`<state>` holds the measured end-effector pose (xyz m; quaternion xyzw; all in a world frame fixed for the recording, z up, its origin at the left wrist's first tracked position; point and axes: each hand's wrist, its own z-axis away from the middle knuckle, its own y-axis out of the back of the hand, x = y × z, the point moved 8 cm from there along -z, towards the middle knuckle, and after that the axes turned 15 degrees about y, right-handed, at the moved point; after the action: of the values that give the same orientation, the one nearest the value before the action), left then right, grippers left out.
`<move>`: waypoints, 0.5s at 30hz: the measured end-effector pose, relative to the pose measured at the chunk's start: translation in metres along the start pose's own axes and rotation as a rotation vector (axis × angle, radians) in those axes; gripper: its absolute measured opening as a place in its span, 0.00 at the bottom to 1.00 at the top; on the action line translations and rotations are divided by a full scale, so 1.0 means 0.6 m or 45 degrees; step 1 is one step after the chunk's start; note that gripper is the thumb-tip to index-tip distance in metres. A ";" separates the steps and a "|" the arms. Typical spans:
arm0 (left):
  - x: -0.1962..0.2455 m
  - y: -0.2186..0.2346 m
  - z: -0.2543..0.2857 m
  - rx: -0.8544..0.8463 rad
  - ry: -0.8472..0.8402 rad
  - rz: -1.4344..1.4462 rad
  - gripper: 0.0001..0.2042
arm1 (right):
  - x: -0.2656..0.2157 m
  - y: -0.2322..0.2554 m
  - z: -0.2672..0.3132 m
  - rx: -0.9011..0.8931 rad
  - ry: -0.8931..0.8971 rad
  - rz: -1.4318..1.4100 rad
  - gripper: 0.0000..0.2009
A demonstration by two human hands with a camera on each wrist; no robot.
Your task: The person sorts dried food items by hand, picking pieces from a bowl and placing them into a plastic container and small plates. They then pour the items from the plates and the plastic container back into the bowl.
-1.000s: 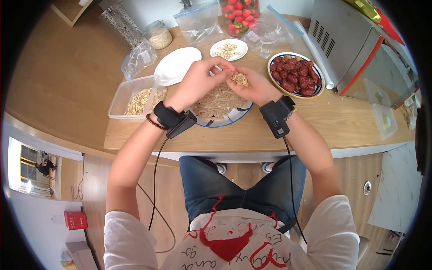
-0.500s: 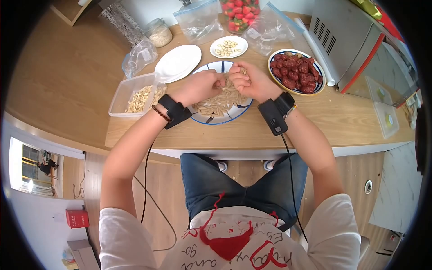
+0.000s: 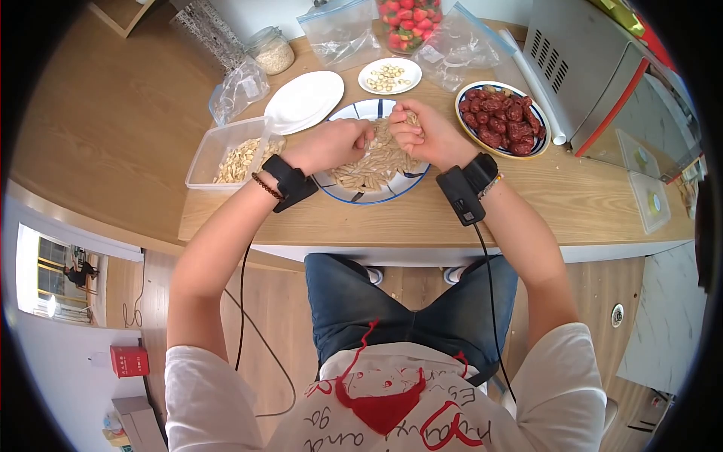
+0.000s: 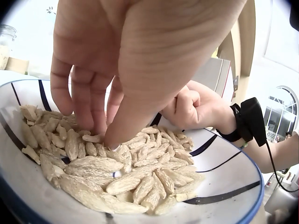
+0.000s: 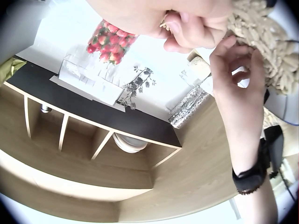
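A white plate with a blue rim (image 3: 348, 197) holds a heap of pale, wrinkled, spindle-shaped dried roots (image 4: 154, 154). My left hand (image 3: 331, 145) reaches down into the heap. In the left wrist view its thumb and fingertips pinch a small dried root (image 4: 93, 138). Over the plate's far right side, my right hand (image 3: 425, 134) is curled, the fingers folded into the palm. Pale bits of dried root (image 5: 164, 24) peek out of that fist in the right wrist view; the rest of its contents is hidden.
To the left stand a clear plastic box (image 3: 197, 167) of pale slices and a white plate (image 3: 305, 102). Behind is a small dish (image 3: 389, 75) of pale seeds; a bowl of red dates (image 3: 503, 124) sits at right. Plastic bags (image 3: 340, 41), a strawberry container (image 3: 409, 26) and a microwave (image 3: 580, 68) stand behind.
My left hand has left the right palm and moved down and left into the heap. The right hand, earlier turned up with dried roots in its palm, has curled over them.
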<state>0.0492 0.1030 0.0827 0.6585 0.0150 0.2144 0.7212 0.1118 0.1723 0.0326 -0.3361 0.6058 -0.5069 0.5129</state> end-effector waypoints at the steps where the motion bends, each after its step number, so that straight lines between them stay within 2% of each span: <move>1: -0.001 -0.001 0.000 -0.008 -0.004 -0.024 0.10 | 0.000 0.000 0.000 -0.008 -0.001 0.004 0.06; 5: 0.001 0.002 0.003 0.027 -0.072 -0.058 0.10 | 0.001 -0.001 0.001 0.016 0.014 0.038 0.06; 8: 0.005 0.006 0.003 0.159 -0.167 -0.130 0.07 | 0.000 -0.002 0.003 0.005 0.015 0.054 0.06; 11: -0.002 0.003 -0.006 0.167 -0.114 -0.281 0.05 | -0.001 -0.002 0.005 0.014 0.018 0.064 0.06; 15: -0.011 0.006 -0.007 0.126 -0.061 -0.222 0.04 | -0.001 -0.001 0.001 0.022 0.027 0.089 0.06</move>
<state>0.0409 0.1052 0.0841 0.6944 0.0658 0.1340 0.7040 0.1126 0.1727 0.0331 -0.3048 0.6182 -0.4975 0.5267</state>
